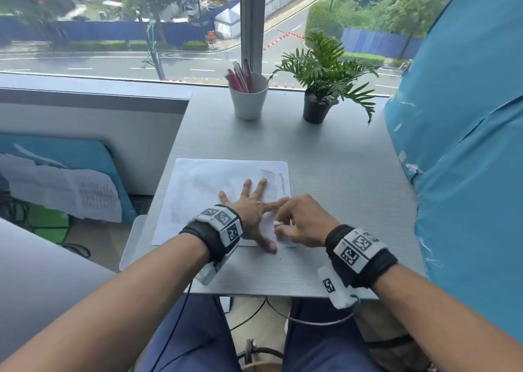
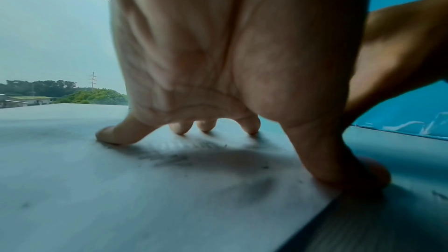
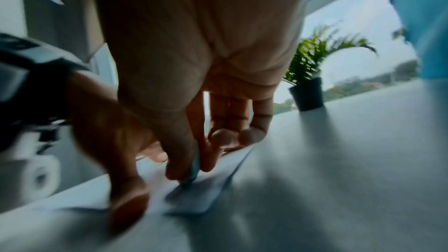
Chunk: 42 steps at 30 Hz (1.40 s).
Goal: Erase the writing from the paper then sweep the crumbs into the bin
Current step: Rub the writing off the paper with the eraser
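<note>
A white sheet of paper (image 1: 203,190) with faint pencil writing lies on the grey desk (image 1: 325,156). My left hand (image 1: 249,204) lies spread flat on the sheet, fingertips (image 2: 109,135) and thumb pressing it down. Grey smudges and dark eraser crumbs (image 2: 179,158) lie on the paper under that palm. My right hand (image 1: 300,221) pinches a small pale eraser (image 1: 278,224) between thumb and fingers at the sheet's near right corner. The eraser (image 3: 195,168) touches the paper (image 3: 194,198) there. No bin is clearly in view.
A white cup (image 1: 249,97) of pens and a small potted plant (image 1: 319,88) stand at the back of the desk by the window. A blue wrapped panel (image 1: 467,145) borders the right. A white tray-like edge (image 1: 131,241) hangs off the desk's left side.
</note>
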Each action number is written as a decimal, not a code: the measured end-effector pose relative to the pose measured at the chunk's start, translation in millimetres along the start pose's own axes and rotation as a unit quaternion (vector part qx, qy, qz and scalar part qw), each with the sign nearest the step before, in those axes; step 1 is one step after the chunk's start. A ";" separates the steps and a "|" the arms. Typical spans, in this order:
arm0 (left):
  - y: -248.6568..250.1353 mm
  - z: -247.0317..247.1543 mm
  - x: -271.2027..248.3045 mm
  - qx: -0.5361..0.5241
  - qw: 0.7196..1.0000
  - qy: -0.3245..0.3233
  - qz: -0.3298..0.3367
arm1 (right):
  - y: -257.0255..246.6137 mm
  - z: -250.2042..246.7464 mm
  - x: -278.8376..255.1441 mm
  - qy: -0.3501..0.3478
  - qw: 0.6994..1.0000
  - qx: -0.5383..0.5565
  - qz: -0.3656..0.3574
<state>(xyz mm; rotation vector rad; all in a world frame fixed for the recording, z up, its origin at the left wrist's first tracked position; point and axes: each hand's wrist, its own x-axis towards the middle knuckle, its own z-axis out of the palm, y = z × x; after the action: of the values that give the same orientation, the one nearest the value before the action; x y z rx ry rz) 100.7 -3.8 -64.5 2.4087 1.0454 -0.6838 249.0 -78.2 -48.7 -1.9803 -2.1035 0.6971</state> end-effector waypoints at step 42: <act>3.0 -10.3 -2.9 0.016 0.999 -0.040 -0.022 | 3.9 -5.4 -7.0 -0.042 0.998 0.051 -0.022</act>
<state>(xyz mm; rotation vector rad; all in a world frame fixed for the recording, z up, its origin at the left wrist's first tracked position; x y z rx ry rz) 104.1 -1.6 -54.2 2.3706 1.0649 -0.8119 255.6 -83.8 -44.3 -1.8764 -2.1055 0.8748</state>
